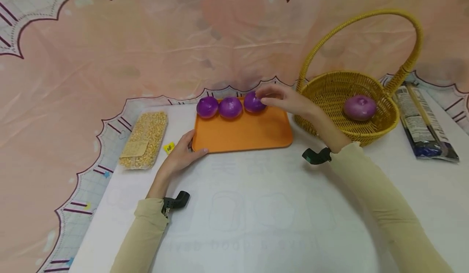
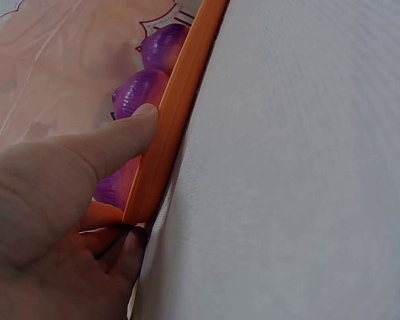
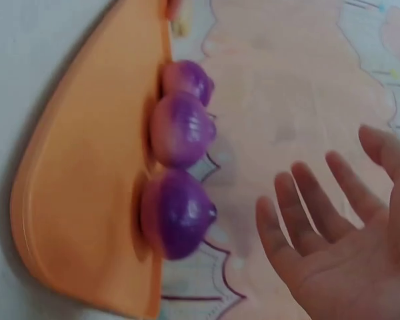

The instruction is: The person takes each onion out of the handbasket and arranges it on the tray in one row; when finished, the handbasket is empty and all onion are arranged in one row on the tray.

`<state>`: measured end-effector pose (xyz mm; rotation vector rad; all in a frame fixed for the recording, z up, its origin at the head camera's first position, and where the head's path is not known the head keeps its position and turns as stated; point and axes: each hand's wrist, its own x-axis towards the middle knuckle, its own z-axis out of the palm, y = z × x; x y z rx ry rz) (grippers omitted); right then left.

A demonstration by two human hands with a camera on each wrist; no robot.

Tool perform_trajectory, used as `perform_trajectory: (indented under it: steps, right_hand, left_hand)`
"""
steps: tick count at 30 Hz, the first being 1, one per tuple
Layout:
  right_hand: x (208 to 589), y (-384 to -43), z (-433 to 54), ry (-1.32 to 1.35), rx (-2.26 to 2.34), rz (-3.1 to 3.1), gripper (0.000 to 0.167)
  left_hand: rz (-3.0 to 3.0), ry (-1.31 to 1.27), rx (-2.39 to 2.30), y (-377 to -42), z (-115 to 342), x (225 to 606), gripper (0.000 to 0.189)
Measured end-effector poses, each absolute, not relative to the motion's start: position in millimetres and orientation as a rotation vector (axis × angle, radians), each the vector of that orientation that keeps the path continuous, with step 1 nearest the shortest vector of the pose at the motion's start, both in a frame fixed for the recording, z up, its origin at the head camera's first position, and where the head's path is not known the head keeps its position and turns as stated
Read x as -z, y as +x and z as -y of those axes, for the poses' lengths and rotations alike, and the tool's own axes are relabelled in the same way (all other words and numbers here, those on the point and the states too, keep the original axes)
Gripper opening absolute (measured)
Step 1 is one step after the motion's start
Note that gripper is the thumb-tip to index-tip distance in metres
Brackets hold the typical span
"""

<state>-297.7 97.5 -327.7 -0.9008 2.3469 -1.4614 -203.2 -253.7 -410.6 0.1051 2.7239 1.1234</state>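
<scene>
Three purple onions [image 1: 230, 108] stand in a row along the far edge of an orange tray [image 1: 242, 132]. My left hand [image 1: 180, 153] grips the tray's near left corner. In the left wrist view its thumb [image 2: 130, 137] lies over the rim and the other fingers reach round the corner below. My right hand [image 1: 280, 98] is by the rightmost onion [image 3: 178, 213], overlapping it in the head view. The right wrist view shows a gap between that onion and the spread fingers, with nothing held in them.
Right of the tray stands a yellow wicker basket [image 1: 318, 88] with a tall handle and one onion [image 1: 360, 107] inside. Beyond it lies a dark printed packet [image 1: 425, 120]. A bag of corn kernels [image 1: 144, 139] and a small yellow packet [image 1: 169, 147] lie on the left.
</scene>
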Motion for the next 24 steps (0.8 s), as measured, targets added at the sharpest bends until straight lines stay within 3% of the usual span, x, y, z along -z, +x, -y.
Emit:
perform_trajectory:
  steps: [12,24]
  right_hand:
    - [322.4,-288.0,-132.1,-1.035,1.264,-2.308,0.034]
    - [314.9,-291.1,-201.8,-1.316,1.408,-1.891,0.035]
  left_hand:
    - [-2.717,0.093,-1.113,-204.0,254.5,413.1,0.093]
    - [-2.719,0.172,-1.079,-204.7,254.3,407.0,0.09]
